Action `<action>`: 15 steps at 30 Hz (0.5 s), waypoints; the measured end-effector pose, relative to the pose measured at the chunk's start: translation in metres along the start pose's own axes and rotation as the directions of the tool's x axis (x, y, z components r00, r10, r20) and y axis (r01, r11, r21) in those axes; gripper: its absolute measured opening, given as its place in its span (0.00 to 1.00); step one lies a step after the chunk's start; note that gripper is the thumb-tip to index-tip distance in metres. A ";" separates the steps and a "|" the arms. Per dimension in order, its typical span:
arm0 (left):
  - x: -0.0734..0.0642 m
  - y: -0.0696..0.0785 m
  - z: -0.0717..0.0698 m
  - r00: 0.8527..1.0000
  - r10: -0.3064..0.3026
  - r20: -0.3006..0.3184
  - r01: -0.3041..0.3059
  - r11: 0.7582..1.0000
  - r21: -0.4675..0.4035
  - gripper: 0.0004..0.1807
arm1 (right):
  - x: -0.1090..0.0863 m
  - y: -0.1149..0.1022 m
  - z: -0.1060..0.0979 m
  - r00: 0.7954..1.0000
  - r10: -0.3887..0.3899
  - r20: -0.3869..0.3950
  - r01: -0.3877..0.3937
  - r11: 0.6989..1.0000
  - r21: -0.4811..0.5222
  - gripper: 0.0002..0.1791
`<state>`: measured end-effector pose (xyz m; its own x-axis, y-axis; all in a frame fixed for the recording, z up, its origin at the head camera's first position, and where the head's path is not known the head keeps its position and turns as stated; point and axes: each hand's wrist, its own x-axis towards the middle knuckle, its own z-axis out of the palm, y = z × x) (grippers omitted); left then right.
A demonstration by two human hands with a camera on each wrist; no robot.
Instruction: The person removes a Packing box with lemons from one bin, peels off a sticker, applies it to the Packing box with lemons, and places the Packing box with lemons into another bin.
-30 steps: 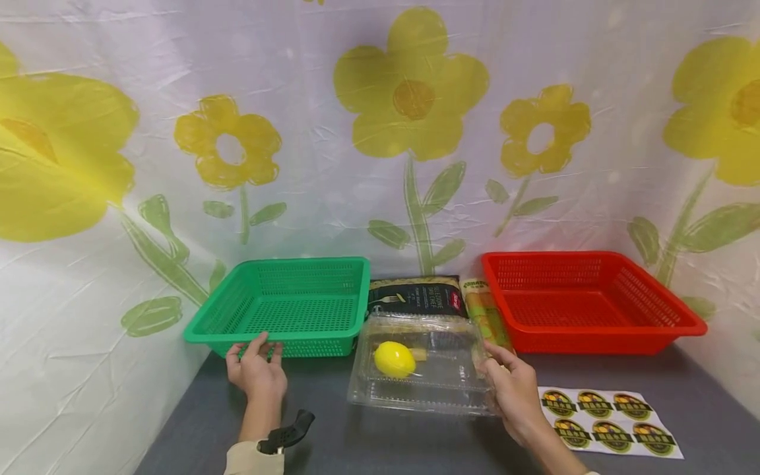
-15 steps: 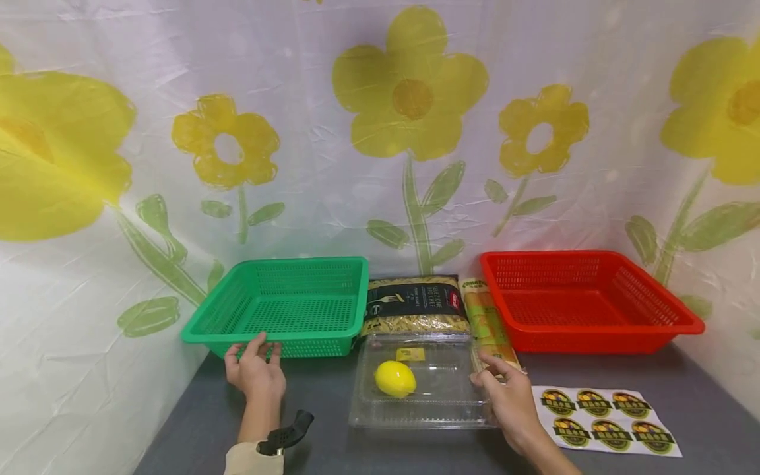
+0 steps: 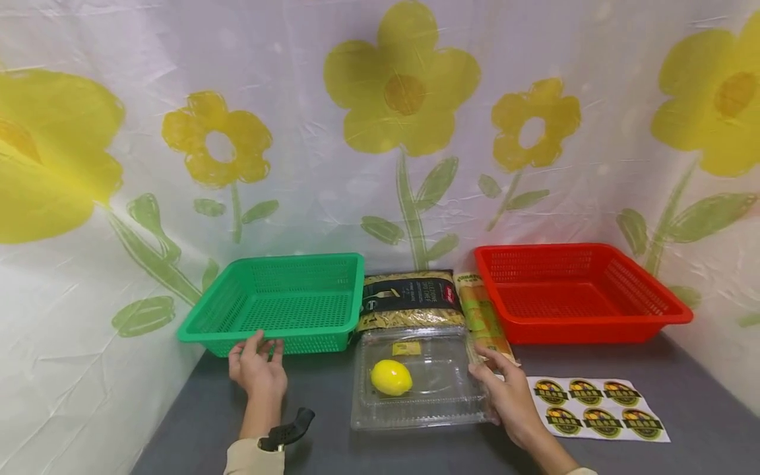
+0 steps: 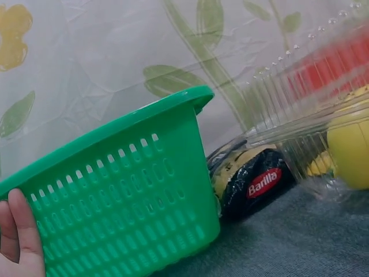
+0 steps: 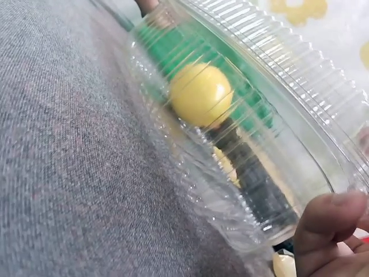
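Observation:
A clear plastic clamshell container (image 3: pixel 445 386) lies closed in the middle, with a yellow lemon (image 3: pixel 391 377) and a small yellow packet (image 3: pixel 406 348) showing through it. My right hand (image 3: pixel 505 389) pinches its right edge; in the right wrist view the thumb (image 5: pixel 331 222) presses at the container's corner. At the left, my left hand (image 3: pixel 258 369) has its fingertips at the front rim of a green basket (image 3: pixel 320 342). The left wrist view shows those fingers (image 4: pixel 26 222) straight against the basket's perforated wall, just under the rim.
Behind the container lies a Barilla pasta bag (image 3: pixel 410 300), beside an orange-green noodle pack (image 3: pixel 483 316). A red basket (image 3: pixel 588 330) stands at the right. A sheet of round stickers (image 3: pixel 600 409) lies on the dark tabletop (image 3: pixel 332 448) before it. A flowered curtain (image 3: pixel 315 185) hangs behind.
The container has come down from a tilt to lie flatter and lower, uncovering the pasta bag, with the right hand still at its edge. The left hand stays at the green basket.

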<state>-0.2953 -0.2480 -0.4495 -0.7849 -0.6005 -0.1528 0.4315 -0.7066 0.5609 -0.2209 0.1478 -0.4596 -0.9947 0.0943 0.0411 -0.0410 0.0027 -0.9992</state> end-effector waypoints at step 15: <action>-0.038 -0.014 0.002 0.967 -0.128 0.221 0.021 0.903 0.429 0.12 | -0.005 -0.014 -0.027 0.996 -0.046 -0.080 0.031 0.983 -0.179 0.22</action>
<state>-0.2722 -0.2150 -0.4501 -0.9122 -0.4079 -0.0395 0.1823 -0.4902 0.8523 -0.2124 0.1744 -0.4463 -0.9810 0.1736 0.0871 -0.0546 0.1838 -0.9814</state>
